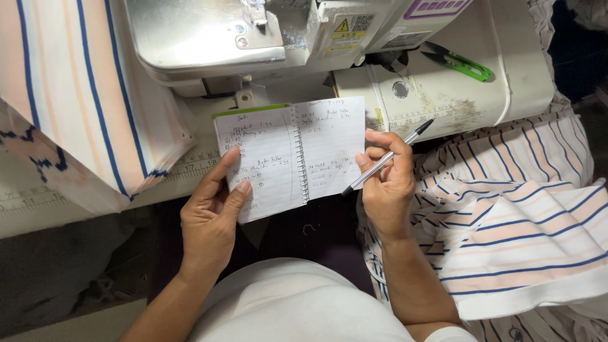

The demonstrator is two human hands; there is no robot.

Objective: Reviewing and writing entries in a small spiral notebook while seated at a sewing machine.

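Two bare hands hold a small white spiral-bound paper notebook [291, 155] open between them. Left hand [212, 212] pinches its left page, thumb on top. Right hand [386, 183] steadies the right page's edge, its grip closed around a slim silver-and-black pen [386, 158]. Striped white fabric [519, 221] lies right of that hand; a pale sewing-machine bench [456, 95] sits beyond.

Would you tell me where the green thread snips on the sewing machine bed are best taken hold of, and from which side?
Probably at the green handle end of the thread snips, coming from the right: the dark pointed blades face left toward the machine head, while the handle lies toward the open right edge of the machine bed, with nothing lying against it.
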